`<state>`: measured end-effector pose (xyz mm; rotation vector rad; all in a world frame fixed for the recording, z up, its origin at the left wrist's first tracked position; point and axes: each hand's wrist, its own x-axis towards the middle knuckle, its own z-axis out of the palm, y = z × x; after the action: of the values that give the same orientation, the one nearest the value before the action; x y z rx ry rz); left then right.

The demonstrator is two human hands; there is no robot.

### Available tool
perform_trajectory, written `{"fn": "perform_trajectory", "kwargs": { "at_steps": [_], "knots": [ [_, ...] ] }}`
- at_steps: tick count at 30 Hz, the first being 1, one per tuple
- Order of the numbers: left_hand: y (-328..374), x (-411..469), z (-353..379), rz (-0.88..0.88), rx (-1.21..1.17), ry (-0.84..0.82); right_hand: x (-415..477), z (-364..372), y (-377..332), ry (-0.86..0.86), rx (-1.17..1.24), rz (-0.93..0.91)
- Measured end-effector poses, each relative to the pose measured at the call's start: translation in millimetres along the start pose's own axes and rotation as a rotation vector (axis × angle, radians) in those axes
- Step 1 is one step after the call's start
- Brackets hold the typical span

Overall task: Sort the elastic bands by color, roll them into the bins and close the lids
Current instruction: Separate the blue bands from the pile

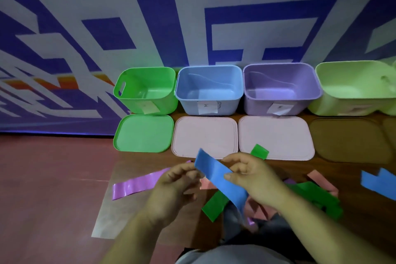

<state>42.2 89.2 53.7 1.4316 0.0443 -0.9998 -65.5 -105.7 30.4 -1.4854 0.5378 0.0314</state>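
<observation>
Room: we're facing a wall banner (pixel 128 17) in big blue and white blocks, running right down to the floor.
Surface: a reddish-brown floor (pixel 53 178) in dim light, with a pale see-through sheet (pixel 105 210) lying near our left forearm.
Bins: four in a row against the banner, all open. We see the green bin (pixel 165 105), blue bin (pixel 188 107), purple bin (pixel 257 107) and pale green bin (pixel 342 105); the paper labels on the fronts are too small to read.
Lids: flat on the floor, one before each bin — green lid (pixel 143 133), first pink lid (pixel 205 135), second pink lid (pixel 276 135) and a dark lid (pixel 347 137) in shadow.
Held: the blue band (pixel 216 173) is up off the floor between our hands, slanting from upper left to lower right, just in front of the pink lids.
Left: our left hand (pixel 177 180) pinches the band's upper end.
Right: our right hand (pixel 252 178) has thumb and fingers clamped on its middle.
Loose: a purple band (pixel 137 184) lies flat at left, a green band (pixel 214 203) lies under the blue one, and a pink band (pixel 321 180) and a blue piece (pixel 379 182) lie off to the right.
</observation>
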Motion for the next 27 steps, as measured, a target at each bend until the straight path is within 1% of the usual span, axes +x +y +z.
{"fn": "perform_trajectory", "kwargs": {
  "at_steps": [3,6,8,10,12,14,17,19,23,27],
  "knots": [
    [-2.3,2.0,18.3,0.004,0.009,-0.087,-8.8,-6.9,1.3,0.05,0.021,0.018],
    [-7.9,13.6,40.9,0.028,0.069,-0.069,-23.2,-20.3,6.2,0.085,0.044,0.039],
    [-11.7,22.6,59.2,0.01,0.105,-0.078,-34.2,-30.8,10.7,0.112,0.075,0.051],
    [-16.0,28.3,80.9,0.012,0.136,-0.144,-45.9,-44.1,15.3,0.147,0.096,0.064],
    [-20.1,29.8,103.0,0.059,0.183,-0.233,-59.4,-60.5,18.6,0.159,0.093,0.067],
    [-26.5,34.3,122.0,0.107,0.28,-0.324,-74.7,-80.1,20.9,0.162,0.066,0.061],
    [-32.8,39.1,152.4,0.124,0.454,-0.484,-96.9,-110.9,21.5,0.162,0.045,0.059],
    [-37.6,40.4,175.9,0.134,0.5,-0.558,-110.2,-132.0,22.3,0.193,0.027,0.05],
    [-48.4,45.6,223.2,0.191,0.534,-0.614,-140.7,-176.3,34.8,0.22,0.061,0.055],
    [-55.8,52.3,268.8,0.255,0.66,-0.658,-173.5,-224.0,48.7,0.207,0.007,0.085]
  ]
}}
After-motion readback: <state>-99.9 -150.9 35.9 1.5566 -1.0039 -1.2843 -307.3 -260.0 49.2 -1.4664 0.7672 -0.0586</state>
